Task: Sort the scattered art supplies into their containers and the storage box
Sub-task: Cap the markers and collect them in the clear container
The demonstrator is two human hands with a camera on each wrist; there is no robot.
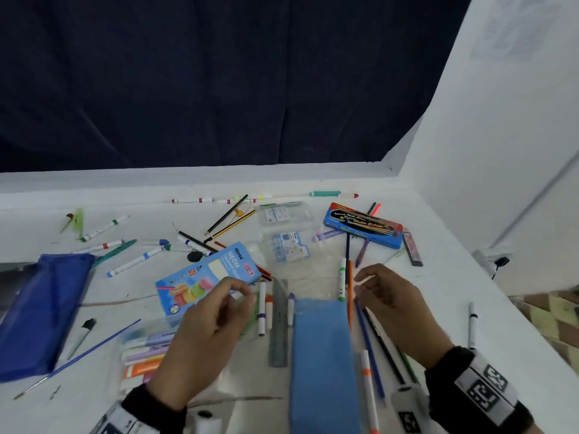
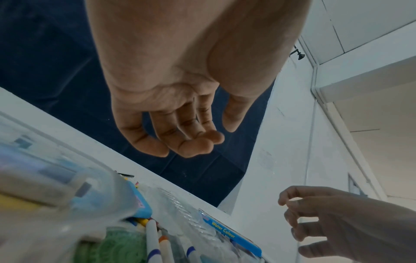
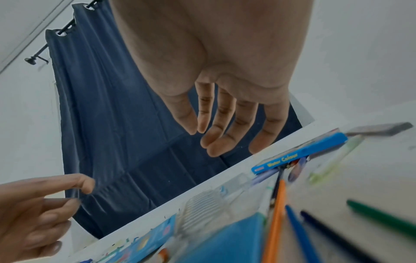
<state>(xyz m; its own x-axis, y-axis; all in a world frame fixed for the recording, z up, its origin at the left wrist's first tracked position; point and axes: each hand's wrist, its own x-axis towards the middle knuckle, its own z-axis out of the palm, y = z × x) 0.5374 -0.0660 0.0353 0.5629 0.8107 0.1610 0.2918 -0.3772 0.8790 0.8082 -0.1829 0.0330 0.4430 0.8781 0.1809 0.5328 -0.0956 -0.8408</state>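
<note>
Supplies scattered across the white surface [image 1: 445, 296], none visibly inside a container yet; markers [image 1: 262, 308] and a ruler [image 1: 279, 324] between the two grips, pencils [image 1: 371, 346] fanned just right of the blue case [image 1: 322, 355], more markers along the far edge. Left grip [image 1: 213, 321] narrow, thumb and forefinger pinched on what looks like the edge of a clear bag [image 1: 308, 281], hard to be sure with film so thin; right grip [image 1: 388, 296] loose and wide, holding nothing, hovering above the orange pencil [image 1: 350, 292].

Likely step: opening the bag to take loose pieces. To do it well: pinch one layer only, lift to part the mouth, bring the right fingers in to spread it; then gather the round barrels as a bundle, tips one way, rather than singly; guard against rolling on the smooth surface.

Bag glossy, limp, nearly invisible against white, ridged in places; markers white plastic cylinders with coloured caps; pencils slim, painted; ruler flat, grey, metallic-looking; case a long blue block, material unclear.

Farther out: neon box [image 1: 206, 277], glossy card, just beyond the left fingers; water-colour box [image 1: 363, 228] far right, flat, blue; blue pouch [image 1: 40, 308] limp at the left edge; dark curtain [image 1: 219, 89] behind.
</note>
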